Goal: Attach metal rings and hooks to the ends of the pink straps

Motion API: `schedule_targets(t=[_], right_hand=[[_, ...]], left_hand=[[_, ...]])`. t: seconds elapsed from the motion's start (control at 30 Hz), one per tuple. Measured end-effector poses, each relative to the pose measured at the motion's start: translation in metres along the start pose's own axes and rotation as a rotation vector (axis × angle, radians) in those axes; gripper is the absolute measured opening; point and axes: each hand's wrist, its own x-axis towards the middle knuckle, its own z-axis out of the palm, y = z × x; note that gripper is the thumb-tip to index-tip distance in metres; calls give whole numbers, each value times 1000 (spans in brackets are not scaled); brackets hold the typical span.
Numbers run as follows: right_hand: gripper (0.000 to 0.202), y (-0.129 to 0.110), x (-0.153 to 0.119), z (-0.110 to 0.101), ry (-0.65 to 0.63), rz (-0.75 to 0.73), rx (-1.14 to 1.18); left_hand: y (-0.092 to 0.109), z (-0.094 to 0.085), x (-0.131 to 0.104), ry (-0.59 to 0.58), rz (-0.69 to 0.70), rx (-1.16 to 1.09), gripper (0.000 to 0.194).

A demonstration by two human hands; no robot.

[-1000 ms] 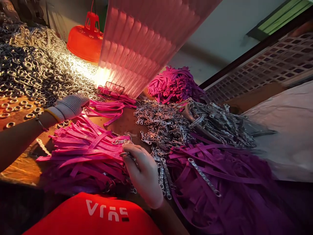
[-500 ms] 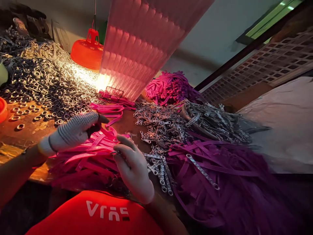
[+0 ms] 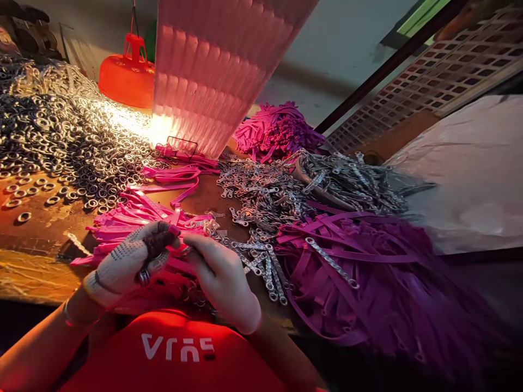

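Observation:
My left hand (image 3: 126, 261), in a dotted glove with dark fingertips, is closed on a pink strap (image 3: 175, 218) near its end. Several metal rings (image 3: 143, 276) show below its curled fingers. Close beside it, my right hand (image 3: 224, 280) wears a plain pale glove. Its thumb and fingers are pinched at the strap's end, but what lies between them is hidden. Beneath and behind both hands spreads a heap of pink straps (image 3: 122, 218). Flat silver braided links with ringed ends (image 3: 269, 267) lie just right of my right hand.
A large pile of metal rings (image 3: 73, 136) covers the left back under a red lamp (image 3: 126, 81). A ribbed translucent sheet (image 3: 208, 71) hangs beside it. Further right are piled links (image 3: 261, 190), purple straps (image 3: 368, 288), another strap heap (image 3: 278, 130) and a white sack (image 3: 469, 169).
My left hand has moved down and right, bringing the strap's end close to my right fingertips. The rings under its fingers now show. The view has shifted slightly.

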Motion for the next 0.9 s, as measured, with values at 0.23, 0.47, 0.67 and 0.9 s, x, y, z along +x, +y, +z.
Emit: schedule_targets(t=[0.23,0.47,0.67,0.9], right_hand=[[24,2,6,4,-77,-72,-562],[25,9,0,13,-35,-216,-872],[24,16,-2,15,-10,-193,-716],[25,13,-1,14,-44,-167,-743]], left_hand=[[-8,13,6,-49,138,383,31],[-19,7,8,-70,94,489,21],[-33,8,12,77,267,669,19],[-35,-6,17,-123,495,991,32]])
